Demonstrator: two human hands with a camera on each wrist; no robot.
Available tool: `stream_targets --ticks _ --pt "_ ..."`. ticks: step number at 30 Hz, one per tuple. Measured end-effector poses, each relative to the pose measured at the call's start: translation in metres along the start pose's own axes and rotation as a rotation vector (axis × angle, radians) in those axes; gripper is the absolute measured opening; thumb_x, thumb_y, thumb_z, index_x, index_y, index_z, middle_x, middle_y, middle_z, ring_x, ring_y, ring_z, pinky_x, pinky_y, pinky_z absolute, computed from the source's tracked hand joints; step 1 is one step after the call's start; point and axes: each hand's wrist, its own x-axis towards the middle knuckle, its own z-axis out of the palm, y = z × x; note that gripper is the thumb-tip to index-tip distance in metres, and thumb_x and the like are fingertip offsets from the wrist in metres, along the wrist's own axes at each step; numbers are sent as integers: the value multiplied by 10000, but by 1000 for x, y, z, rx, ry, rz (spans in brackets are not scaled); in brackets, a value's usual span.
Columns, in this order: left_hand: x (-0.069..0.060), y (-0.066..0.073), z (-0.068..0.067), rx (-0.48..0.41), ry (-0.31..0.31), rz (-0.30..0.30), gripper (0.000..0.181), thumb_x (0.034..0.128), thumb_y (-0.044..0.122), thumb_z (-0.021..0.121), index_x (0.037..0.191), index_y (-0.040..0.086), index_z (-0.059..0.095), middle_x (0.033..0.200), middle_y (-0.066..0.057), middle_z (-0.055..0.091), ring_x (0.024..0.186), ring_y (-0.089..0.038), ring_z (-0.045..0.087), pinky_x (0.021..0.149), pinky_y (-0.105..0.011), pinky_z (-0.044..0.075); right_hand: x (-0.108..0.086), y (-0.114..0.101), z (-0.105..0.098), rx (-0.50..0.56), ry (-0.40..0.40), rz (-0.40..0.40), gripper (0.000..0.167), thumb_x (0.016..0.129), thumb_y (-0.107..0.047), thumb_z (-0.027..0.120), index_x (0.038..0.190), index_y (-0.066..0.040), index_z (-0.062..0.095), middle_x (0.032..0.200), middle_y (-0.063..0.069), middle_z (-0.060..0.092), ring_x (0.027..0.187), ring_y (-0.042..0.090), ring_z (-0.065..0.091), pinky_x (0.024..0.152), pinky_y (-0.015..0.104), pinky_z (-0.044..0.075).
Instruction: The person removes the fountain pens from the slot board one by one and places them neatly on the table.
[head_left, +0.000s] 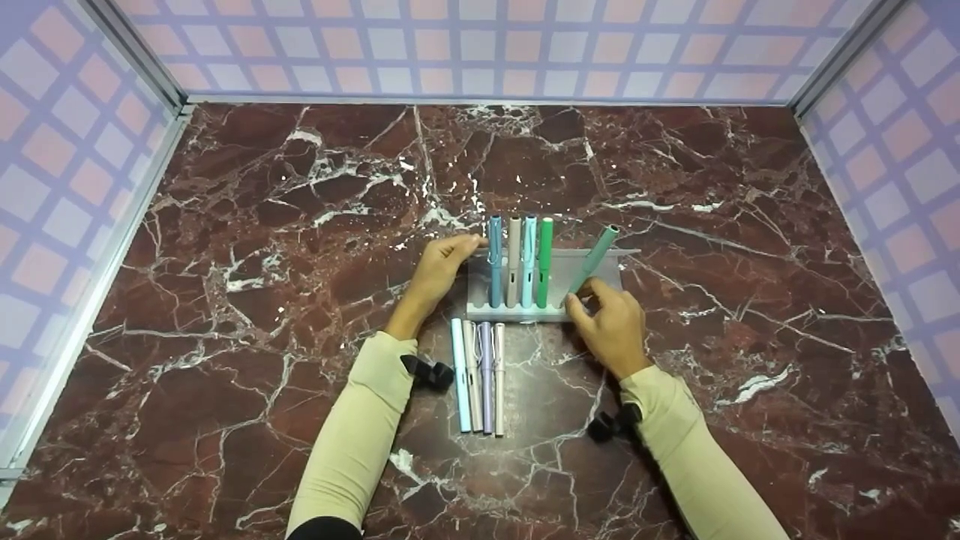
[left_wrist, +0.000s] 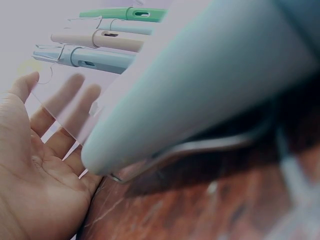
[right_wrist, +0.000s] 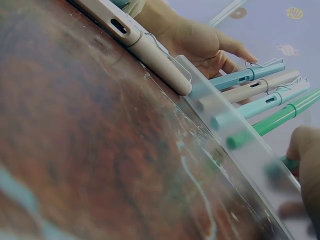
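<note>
A clear pen stand [head_left: 517,316] holds a blue pen [head_left: 496,262], a taupe pen [head_left: 514,262], a light blue pen [head_left: 529,262] and a green pen [head_left: 545,262], all upright. My right hand [head_left: 611,322] pinches a grey-green pen [head_left: 598,257] near its lower end, at the stand's right part. This pen tilts rightward; its tip is hidden by the fingers. At the stand's left edge is my left hand [head_left: 439,274], thumb near the panel's edge. Its other fingers [left_wrist: 70,97] lie extended behind the see-through panel, as the left wrist view shows.
Several pens lie side by side before the stand: a pale blue pen [head_left: 460,375], a greyish pen [head_left: 472,375], a purple pen [head_left: 487,375] and a pinkish pen [head_left: 500,375]. Checkered walls [head_left: 480,52] border the dark red marbled table [head_left: 262,420].
</note>
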Motion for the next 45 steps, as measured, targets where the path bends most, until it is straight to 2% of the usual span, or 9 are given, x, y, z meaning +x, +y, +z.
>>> stream_targets --ticks 5,11,21,25,32,39,45 --pt "-1 0 -1 -14 -4 -6 267 1012 60 515 1097 -141 670 1142 -223 715 1154 -412 618 1052 -424 461 0 0 1 64 46 15 100 833 -156 715 824 -66 672 658 72 684 543 256 596 518 416 451" --pt "-2 0 -2 -17 -2 -15 273 1010 70 521 1100 -140 669 1154 -214 714 1172 -395 612 1053 -395 456 1 0 1 129 79 11 117 815 -73 718 923 -39 690 783 94 725 624 238 652 572 403 528" --pt "-2 -2 -1 13 -1 -3 269 1010 65 514 1106 -123 680 1171 -230 704 1161 -306 637 1069 -389 452 -1 5 -2 149 117 9 115 807 -40 731 909 -11 685 778 96 727 630 246 651 597 400 524" --pt "-1 -3 0 10 -2 -4 268 1007 62 514 1105 -127 676 1158 -227 709 1127 -282 650 1049 -384 467 -3 8 -5 173 147 15 114 797 -6 724 902 3 681 753 94 716 610 238 642 573 363 511" --pt "0 -1 0 -31 -15 -22 259 1007 75 519 1090 -109 681 1113 -191 727 1104 -430 622 1016 -434 483 -3 12 -9 193 168 35 103 802 17 722 895 5 680 760 82 728 605 199 630 561 296 503" --pt "0 1 1 -18 -14 -13 251 1008 77 529 1081 -102 689 1086 -169 737 1088 -430 626 989 -411 494 -4 19 -15 171 177 58 114 815 4 729 921 4 686 763 89 734 601 190 628 568 219 487" --pt "0 0 -1 -14 -8 -16 257 1010 79 527 1086 -111 682 1124 -198 725 1126 -436 615 1021 -434 474 -4 28 -21 162 185 102 118 822 -14 728 933 4 692 769 91 741 605 157 614 582 151 453"
